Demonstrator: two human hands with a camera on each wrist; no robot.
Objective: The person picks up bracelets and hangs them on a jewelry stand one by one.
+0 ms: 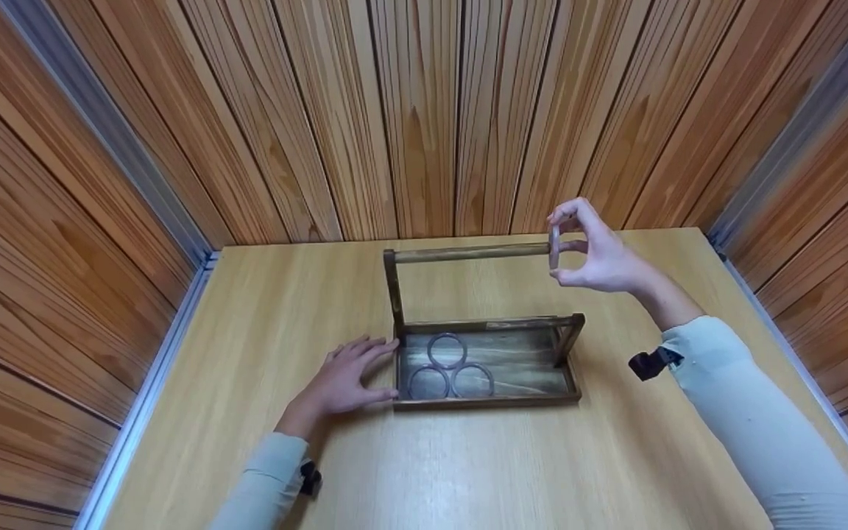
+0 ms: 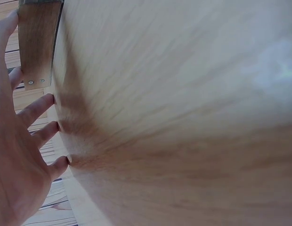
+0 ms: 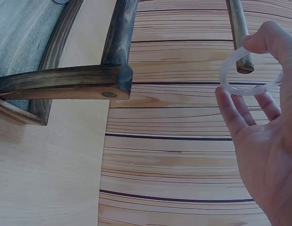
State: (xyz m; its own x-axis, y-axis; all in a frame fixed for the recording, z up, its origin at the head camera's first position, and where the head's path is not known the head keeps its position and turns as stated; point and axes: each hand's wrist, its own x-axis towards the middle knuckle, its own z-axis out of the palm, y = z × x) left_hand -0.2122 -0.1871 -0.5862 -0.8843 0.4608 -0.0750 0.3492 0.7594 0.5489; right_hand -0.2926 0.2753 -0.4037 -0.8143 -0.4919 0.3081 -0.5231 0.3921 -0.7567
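Observation:
A dark-stained wooden rack has a shallow tray base (image 1: 486, 403), a tall left post (image 1: 394, 287) and an upper rod (image 1: 468, 253) with a free right end. Between thumb and fingers my right hand (image 1: 601, 254) pinches a translucent ring (image 1: 554, 254) at that end. In the right wrist view the rod tip (image 3: 245, 69) shows within the ring's outline; whether the ring is around it I cannot tell. My left hand (image 1: 347, 375) has its fingers spread, thumb and index finger touching the tray's left end. Three similar rings (image 1: 447, 351) lie flat in the tray's left part.
A lower rod (image 1: 497, 324) runs to a short right post (image 1: 570, 338). Everything stands on a light wooden table (image 1: 453, 471). Plank-patterned walls (image 1: 424, 110) close the back and both sides, with metal rails (image 1: 152, 390) along the side edges.

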